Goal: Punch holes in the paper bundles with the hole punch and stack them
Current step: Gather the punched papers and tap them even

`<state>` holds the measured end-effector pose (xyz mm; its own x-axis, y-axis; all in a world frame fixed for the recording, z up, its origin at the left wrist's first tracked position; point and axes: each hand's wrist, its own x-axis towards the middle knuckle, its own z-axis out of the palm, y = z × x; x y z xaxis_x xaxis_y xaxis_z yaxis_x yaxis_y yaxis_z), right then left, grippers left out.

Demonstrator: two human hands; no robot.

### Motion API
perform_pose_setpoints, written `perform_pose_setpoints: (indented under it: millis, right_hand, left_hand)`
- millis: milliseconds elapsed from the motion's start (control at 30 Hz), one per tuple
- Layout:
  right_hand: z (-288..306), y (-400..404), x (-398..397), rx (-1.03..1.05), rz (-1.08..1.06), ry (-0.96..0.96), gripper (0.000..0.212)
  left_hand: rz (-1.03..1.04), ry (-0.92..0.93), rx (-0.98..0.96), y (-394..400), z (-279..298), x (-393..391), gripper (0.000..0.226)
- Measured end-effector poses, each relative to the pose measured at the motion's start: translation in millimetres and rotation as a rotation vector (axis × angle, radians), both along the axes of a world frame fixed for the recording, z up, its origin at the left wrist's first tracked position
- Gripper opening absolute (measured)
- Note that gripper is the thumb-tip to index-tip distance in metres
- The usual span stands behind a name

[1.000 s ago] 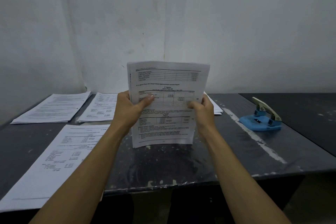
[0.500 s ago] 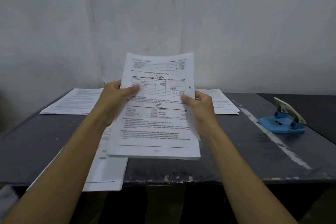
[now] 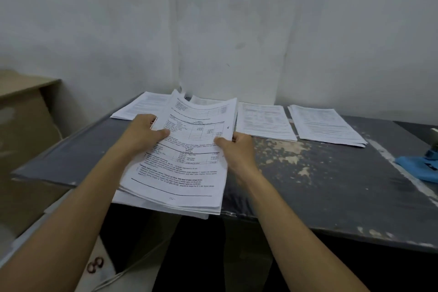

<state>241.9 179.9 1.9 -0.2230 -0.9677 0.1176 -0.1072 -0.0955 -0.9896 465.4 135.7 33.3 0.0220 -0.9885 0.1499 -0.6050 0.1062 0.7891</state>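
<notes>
I hold a bundle of printed white paper (image 3: pixel 189 173) by both side edges, low over a paper stack (image 3: pixel 132 200) at the table's front left. A punched hole shows near its right edge. My left hand (image 3: pixel 144 134) grips the left edge, thumb on top. My right hand (image 3: pixel 237 149) grips the right edge. The blue hole punch (image 3: pixel 422 168) sits at the far right, partly cut off by the frame edge.
Three more paper bundles lie along the back of the dark, scuffed table (image 3: pixel 320 185): one far left (image 3: pixel 142 106), one in the middle (image 3: pixel 265 121), one to the right (image 3: pixel 324 125). A brown cardboard box (image 3: pixel 26 140) stands left of the table. White walls close off the back.
The bundle went from upright in front of me to tilted flat and down to the left, over the front-left stack. My view swung left, pushing the hole punch toward the right edge.
</notes>
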Motion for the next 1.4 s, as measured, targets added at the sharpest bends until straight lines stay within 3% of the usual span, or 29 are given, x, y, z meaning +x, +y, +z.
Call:
perform_pose_setpoints:
  millis: [167,333,467,567,667,800,1000,1100,1233,1267,1400]
  right_hand:
    - [-26.8,-5.1,24.6,0.009,-0.044,0.249,0.009]
    - [-53.4,-10.6,25.5,0.030,-0.155,0.674,0.015]
    - [-57.1,-9.5,22.9,0.110,-0.169,0.734,0.021]
    - [-59.1,-8.7,24.2,0.086,-0.181,0.751,0.023]
    - [-57.0,-4.6,23.7,0.061,-0.172,0.697,0.017]
    - [-54.6,-1.6,23.5,0.020,-0.134,0.578,0.016]
    - [-53.4,-3.1,16.0,-0.052,-0.085,0.109,0.039]
    - [-52.3,-4.0,11.3,-0.023,-0.080,-0.035,0.055]
    - [-51.3,-7.5,7.4,0.110,-0.015,-0.169,0.084]
    - [-50.4,-8.2,6.5,0.129,0.013,-0.181,0.084]
    - [-50.9,-10.4,4.1,0.152,0.142,-0.096,0.031]
  left_hand:
    - [0.038,-0.176,0.002,-13.4,-28.4,15.5,0.024]
    - [0.117,-0.312,0.035,-18.6,-64.3,16.3,0.031]
    - [0.171,-0.386,-0.097,-13.3,-81.4,9.5,0.023]
    - [0.213,-0.550,-0.238,-8.3,-90.4,0.9,0.032]
    - [0.272,-0.747,-0.241,-6.6,-93.2,-2.3,0.038]
    - [0.271,-0.768,-0.264,-6.5,-93.9,-2.0,0.036]
    - [0.202,-0.453,-0.195,-12.2,-91.7,5.8,0.043]
    - [0.203,-0.198,-0.147,-14.3,-89.9,10.9,0.040]
    - [0.204,-0.102,-0.123,-14.9,-89.5,13.1,0.040]
    - [0.204,-0.096,-0.122,-14.8,-89.5,13.5,0.040]
    - [0.212,-0.072,-0.125,-12.6,-88.0,12.7,0.041]
